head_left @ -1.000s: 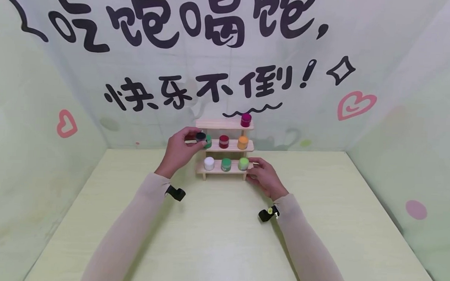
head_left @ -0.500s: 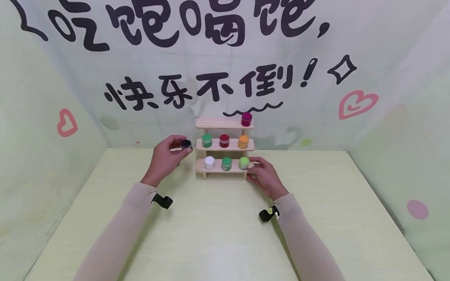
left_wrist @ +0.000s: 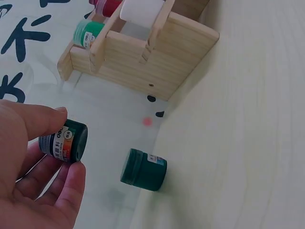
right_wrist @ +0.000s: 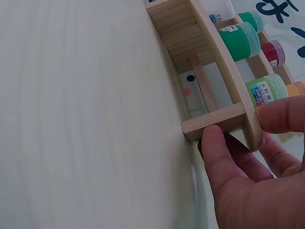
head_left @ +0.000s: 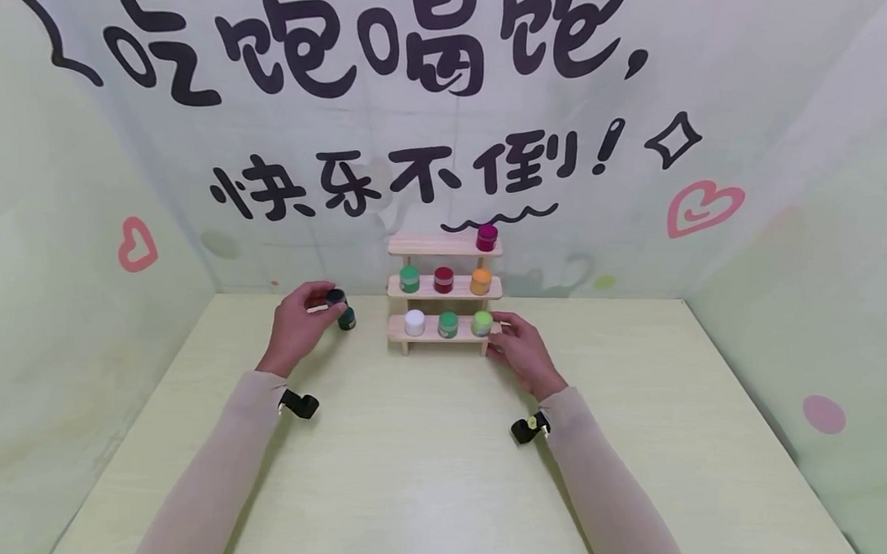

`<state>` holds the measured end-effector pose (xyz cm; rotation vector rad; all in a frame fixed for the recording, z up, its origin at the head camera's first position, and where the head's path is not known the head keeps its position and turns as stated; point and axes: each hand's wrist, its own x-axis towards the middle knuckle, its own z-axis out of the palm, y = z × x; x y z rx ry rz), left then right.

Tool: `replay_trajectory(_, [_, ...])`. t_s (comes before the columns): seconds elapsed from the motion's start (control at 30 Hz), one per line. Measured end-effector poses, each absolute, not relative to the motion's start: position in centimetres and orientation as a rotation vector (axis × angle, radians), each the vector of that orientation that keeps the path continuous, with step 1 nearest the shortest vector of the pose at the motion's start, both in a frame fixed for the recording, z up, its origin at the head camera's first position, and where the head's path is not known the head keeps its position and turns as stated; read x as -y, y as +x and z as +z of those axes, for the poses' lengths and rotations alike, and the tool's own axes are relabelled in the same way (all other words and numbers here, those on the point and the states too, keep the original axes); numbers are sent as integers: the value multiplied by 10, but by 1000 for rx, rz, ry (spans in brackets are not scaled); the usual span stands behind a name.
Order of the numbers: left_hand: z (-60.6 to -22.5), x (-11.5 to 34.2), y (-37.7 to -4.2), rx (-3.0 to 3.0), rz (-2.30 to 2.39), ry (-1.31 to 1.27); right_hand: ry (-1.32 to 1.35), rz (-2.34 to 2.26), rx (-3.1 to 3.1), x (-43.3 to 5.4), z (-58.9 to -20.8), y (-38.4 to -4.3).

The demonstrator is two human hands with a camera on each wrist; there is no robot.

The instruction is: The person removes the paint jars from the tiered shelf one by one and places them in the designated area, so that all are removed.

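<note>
My left hand (head_left: 295,327) pinches a small dark paint jar (left_wrist: 66,140) with a printed label between thumb and fingers. Beside it, a dark green paint jar (left_wrist: 145,170) stands on the table, left of the wooden rack. In the head view the held jar sits just behind and above that dark green jar (head_left: 347,319). At the rack's right end, my right hand (head_left: 525,356) grips the lowest shelf (right_wrist: 228,78), thumb on the shelf end and fingers at the leg. The light green paint jar (right_wrist: 266,90) stands right by that thumb.
The three-tier rack (head_left: 433,246) bears a magenta jar (head_left: 486,238) on top. Green, dark red (head_left: 443,280) and orange jars stand on the middle tier; white (head_left: 414,322), green and light green on the bottom. A printed cloth wall (head_left: 331,126) rises behind the table (head_left: 422,456).
My left hand has carried the dark jar leftward and down, away from the middle shelf, uncovering the green jar there. The dark green jar on the table has come into sight. My right hand stays put.
</note>
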<state>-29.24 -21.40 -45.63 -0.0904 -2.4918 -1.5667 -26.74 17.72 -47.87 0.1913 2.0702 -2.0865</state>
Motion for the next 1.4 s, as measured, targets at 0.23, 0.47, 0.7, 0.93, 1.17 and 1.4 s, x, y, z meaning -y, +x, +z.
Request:
replay_trajectory(0.23, [-470,228,-295,2509,-1542,-10,167,-2045,-2203,-173,-481,-266])
replay_trajectory(0.47, [-475,235,-297,2545,-1537,52,207,-2068,-2179,-171,-481,-265])
replay_trajectory(0.7, [-480,243,-299,2568,-1514,114,180,-2115,-2172,-168,-479,-267])
replay_trajectory(0.93, [-488,250,-300,2628,-1498,185,215,-2097,-2193,-168,-481,-266])
replay_trajectory(1.17, [-496,252,-299,2712,-1420,184,221,-2101,-2163,-171,-483,-265])
replay_trajectory(1.4, [-497,254,-298,2710,-1403,141,228,-2099,-2135,-173,-482,-264])
